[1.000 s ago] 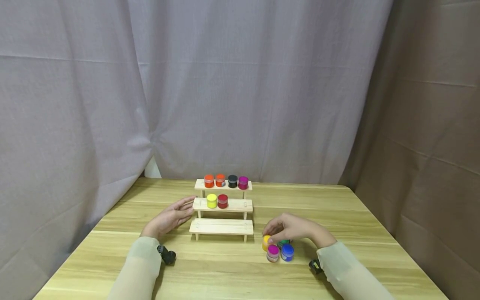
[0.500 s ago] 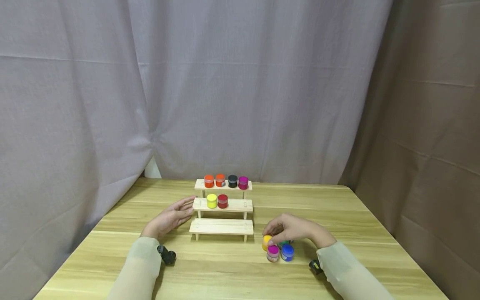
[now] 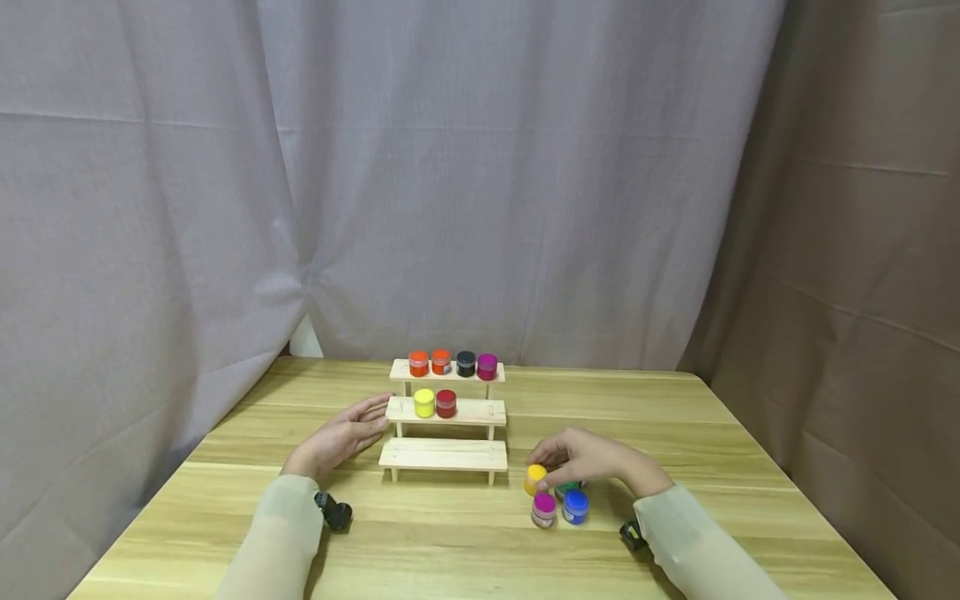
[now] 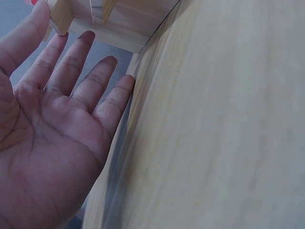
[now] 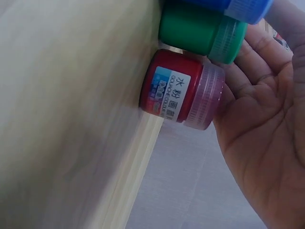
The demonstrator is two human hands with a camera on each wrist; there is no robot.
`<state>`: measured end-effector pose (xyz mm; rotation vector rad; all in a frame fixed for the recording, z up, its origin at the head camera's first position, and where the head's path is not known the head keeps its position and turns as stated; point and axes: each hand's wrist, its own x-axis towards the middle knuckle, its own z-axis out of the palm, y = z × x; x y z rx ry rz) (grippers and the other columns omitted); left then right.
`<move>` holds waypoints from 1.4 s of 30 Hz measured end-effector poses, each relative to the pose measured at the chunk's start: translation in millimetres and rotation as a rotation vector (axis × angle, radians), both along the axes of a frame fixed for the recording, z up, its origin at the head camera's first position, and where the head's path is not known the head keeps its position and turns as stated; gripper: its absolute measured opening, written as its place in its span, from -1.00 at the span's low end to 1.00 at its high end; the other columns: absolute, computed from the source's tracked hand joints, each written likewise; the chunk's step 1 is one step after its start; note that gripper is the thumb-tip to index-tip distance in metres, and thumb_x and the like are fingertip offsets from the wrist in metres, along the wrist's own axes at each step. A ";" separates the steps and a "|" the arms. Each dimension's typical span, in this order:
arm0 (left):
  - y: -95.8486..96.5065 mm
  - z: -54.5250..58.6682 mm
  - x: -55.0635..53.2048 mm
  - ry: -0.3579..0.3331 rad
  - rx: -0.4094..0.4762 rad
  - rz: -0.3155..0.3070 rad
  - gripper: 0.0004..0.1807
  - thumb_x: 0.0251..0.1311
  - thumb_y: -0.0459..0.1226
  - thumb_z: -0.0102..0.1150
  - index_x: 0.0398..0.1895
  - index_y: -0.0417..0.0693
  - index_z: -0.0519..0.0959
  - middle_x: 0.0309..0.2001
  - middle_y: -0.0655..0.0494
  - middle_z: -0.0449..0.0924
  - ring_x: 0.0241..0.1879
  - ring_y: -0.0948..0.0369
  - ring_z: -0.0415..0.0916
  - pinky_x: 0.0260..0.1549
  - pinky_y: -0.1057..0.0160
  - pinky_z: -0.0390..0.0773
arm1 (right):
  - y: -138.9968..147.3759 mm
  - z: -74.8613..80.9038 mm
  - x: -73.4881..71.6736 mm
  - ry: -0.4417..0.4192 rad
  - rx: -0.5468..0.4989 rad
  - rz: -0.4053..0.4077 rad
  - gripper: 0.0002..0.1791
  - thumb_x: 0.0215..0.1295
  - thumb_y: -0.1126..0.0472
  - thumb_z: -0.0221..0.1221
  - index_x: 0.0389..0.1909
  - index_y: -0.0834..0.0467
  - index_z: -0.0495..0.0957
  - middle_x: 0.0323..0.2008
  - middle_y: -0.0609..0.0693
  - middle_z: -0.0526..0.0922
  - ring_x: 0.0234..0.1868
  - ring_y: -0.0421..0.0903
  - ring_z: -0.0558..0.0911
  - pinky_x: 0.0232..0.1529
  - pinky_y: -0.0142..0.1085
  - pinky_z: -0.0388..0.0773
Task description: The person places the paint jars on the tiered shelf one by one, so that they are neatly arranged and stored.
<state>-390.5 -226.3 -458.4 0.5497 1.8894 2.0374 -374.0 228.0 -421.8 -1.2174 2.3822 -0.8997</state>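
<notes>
My left hand (image 3: 347, 433) has its fingers extended, with the fingertips right at the left end of a three-tier wooden stand (image 3: 444, 454); the left wrist view shows the open palm and spread fingers (image 4: 71, 67) against it. On the right, my right hand (image 3: 581, 458) pinches an orange-yellow paint jar (image 3: 536, 479) between thumb and fingers. Close around it stand a magenta-lidded jar (image 3: 543, 510), a blue jar (image 3: 576, 507) and a partly covered green jar (image 3: 567, 492). A red gouache jar (image 5: 176, 88) beside the palm shows only in the right wrist view.
Along the stand's top tier are two orange-red jars (image 3: 418, 363), a black jar (image 3: 466, 363) and a purple jar (image 3: 487, 367). A yellow jar (image 3: 424, 403) and a dark red jar (image 3: 446, 404) sit on its middle tier. Grey curtains (image 3: 480, 183) hang behind the wooden table (image 3: 420, 542).
The orange-yellow jar has shifted very slightly right under my right hand, and the magenta-lidded jar has slid a little left and nearer. My left hand stays put.
</notes>
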 end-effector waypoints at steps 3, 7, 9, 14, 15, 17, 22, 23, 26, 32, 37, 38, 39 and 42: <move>0.1 1.4 -0.2 0.008 -0.001 0.000 -0.30 0.49 -0.35 0.00 0.61 -0.08 0.01 0.58 -0.20 -0.06 0.54 -0.06 -0.06 0.51 -0.03 0.02 | 0.1 1.2 0.4 0.000 0.006 -0.008 -0.57 0.27 0.13 0.39 0.07 0.28 0.63 -0.14 -0.08 0.75 -0.08 -0.15 0.71 0.01 -0.35 0.66; -0.3 2.3 0.2 0.012 -0.008 0.000 -0.31 0.50 -0.35 -0.02 0.61 -0.09 0.00 0.58 -0.20 -0.07 0.54 -0.06 -0.06 0.51 -0.04 0.02 | -0.2 1.8 0.4 0.015 0.009 -0.007 -0.61 0.28 0.13 0.38 0.04 0.24 0.65 -0.15 -0.08 0.75 -0.09 -0.15 0.71 0.00 -0.33 0.67; -0.6 2.1 0.5 0.011 -0.013 -0.002 -0.30 0.50 -0.34 -0.02 0.61 -0.09 -0.01 0.58 -0.20 -0.07 0.54 -0.06 -0.05 0.51 -0.04 0.01 | -0.4 1.7 0.9 0.014 0.011 -0.010 -0.63 0.28 0.13 0.38 0.03 0.21 0.66 -0.16 -0.08 0.75 -0.10 -0.15 0.72 0.00 -0.33 0.67; -1.0 1.5 1.1 0.001 -0.014 -0.007 -0.28 0.49 -0.32 0.02 0.62 -0.10 -0.02 0.58 -0.19 -0.08 0.54 -0.04 -0.05 0.51 -0.04 0.02 | 0.5 1.6 2.4 0.000 0.003 -0.013 -0.67 0.28 0.14 0.38 0.01 0.18 0.66 -0.18 -0.06 0.76 -0.12 -0.13 0.72 -0.04 -0.35 0.68; -1.0 1.4 1.0 0.004 -0.016 -0.009 -0.27 0.49 -0.32 0.02 0.62 -0.10 -0.03 0.58 -0.20 -0.09 0.54 -0.05 -0.06 0.51 -0.04 0.01 | 0.8 1.8 2.4 -0.003 -0.001 -0.011 -0.67 0.28 0.14 0.38 0.01 0.18 0.66 -0.19 -0.05 0.76 -0.12 -0.12 0.72 -0.04 -0.34 0.68; -0.8 1.4 0.8 0.000 -0.012 -0.007 -0.27 0.48 -0.32 0.03 0.62 -0.10 -0.01 0.58 -0.20 -0.07 0.54 -0.05 -0.05 0.51 -0.03 0.03 | 1.6 2.2 2.0 -0.006 -0.012 -0.006 -0.67 0.28 0.15 0.38 0.01 0.18 0.66 -0.20 -0.05 0.76 -0.13 -0.10 0.73 -0.06 -0.33 0.69; -0.4 1.4 0.1 0.002 -0.013 -0.004 -0.28 0.48 -0.32 0.03 0.61 -0.11 -0.01 0.58 -0.21 -0.06 0.54 -0.06 -0.05 0.51 -0.03 0.04 | 2.4 5.1 -0.7 0.024 -0.006 -0.028 -0.66 0.28 0.11 0.38 0.02 0.14 0.67 -0.18 -0.10 0.76 -0.13 -0.12 0.72 -0.14 -0.30 0.72; -0.4 1.5 0.1 0.002 -0.013 -0.003 -0.28 0.49 -0.32 0.03 0.61 -0.10 -0.01 0.58 -0.21 -0.07 0.54 -0.06 -0.05 0.51 -0.04 0.04 | 2.4 6.1 -1.5 0.030 -0.001 -0.034 -0.65 0.28 0.10 0.38 0.03 0.14 0.67 -0.18 -0.11 0.76 -0.14 -0.13 0.72 -0.20 -0.29 0.72; -0.7 1.5 0.0 -0.003 -0.014 -0.002 -0.28 0.49 -0.32 0.02 0.61 -0.09 0.00 0.58 -0.20 -0.06 0.54 -0.06 -0.06 0.51 -0.03 0.03 | 2.1 9.5 -3.6 0.046 0.008 -0.052 -0.65 0.27 0.06 0.39 0.02 0.10 0.68 -0.18 -0.14 0.76 -0.19 -0.15 0.72 -0.30 -0.29 0.72; -0.4 0.7 -0.1 -0.002 -0.019 -0.002 -0.28 0.49 -0.32 0.03 0.61 -0.08 0.00 0.58 -0.21 -0.08 0.55 -0.06 -0.09 0.51 -0.03 0.03 | -1.4 14.7 -6.4 0.040 -0.038 -0.035 -0.67 0.27 0.11 0.39 0.01 0.11 0.68 -0.17 -0.10 0.76 -0.11 -0.11 0.73 -0.03 -0.33 0.68; 0.1 1.6 -0.2 -0.003 -0.012 -0.001 -0.28 0.48 -0.32 0.03 0.61 -0.07 0.01 0.58 -0.20 -0.08 0.55 -0.05 -0.09 0.51 -0.02 0.04 | -5.5 19.3 -9.3 0.046 -0.041 -0.039 -0.65 0.27 0.10 0.39 0.03 0.11 0.68 -0.14 -0.11 0.76 -0.09 -0.10 0.72 0.00 -0.31 0.68; 0.1 1.8 -0.2 -0.003 -0.011 -0.001 -0.28 0.48 -0.32 0.03 0.61 -0.07 0.01 0.58 -0.20 -0.07 0.55 -0.05 -0.08 0.51 -0.02 0.04 | -6.4 20.7 -10.2 0.061 -0.038 -0.035 -0.65 0.27 0.09 0.39 0.04 0.11 0.68 -0.14 -0.12 0.75 -0.09 -0.11 0.72 0.00 -0.30 0.68; 0.0 1.9 -0.1 -0.003 -0.010 -0.001 -0.29 0.49 -0.33 0.02 0.61 -0.07 0.01 0.58 -0.20 -0.07 0.55 -0.05 -0.08 0.51 -0.02 0.04 | -7.2 22.1 -11.5 0.071 -0.036 -0.029 -0.65 0.27 0.08 0.38 0.04 0.11 0.68 -0.13 -0.12 0.75 -0.08 -0.12 0.72 0.01 -0.29 0.68; 0.1 2.2 -0.3 -0.002 -0.009 -0.003 -0.29 0.49 -0.34 0.02 0.61 -0.08 0.00 0.58 -0.20 -0.07 0.55 -0.05 -0.08 0.51 -0.02 0.04 | -10.6 26.2 -14.7 0.100 -0.036 -0.017 -0.66 0.27 0.07 0.38 0.02 0.09 0.69 -0.12 -0.13 0.75 -0.08 -0.15 0.72 0.02 -0.28 0.68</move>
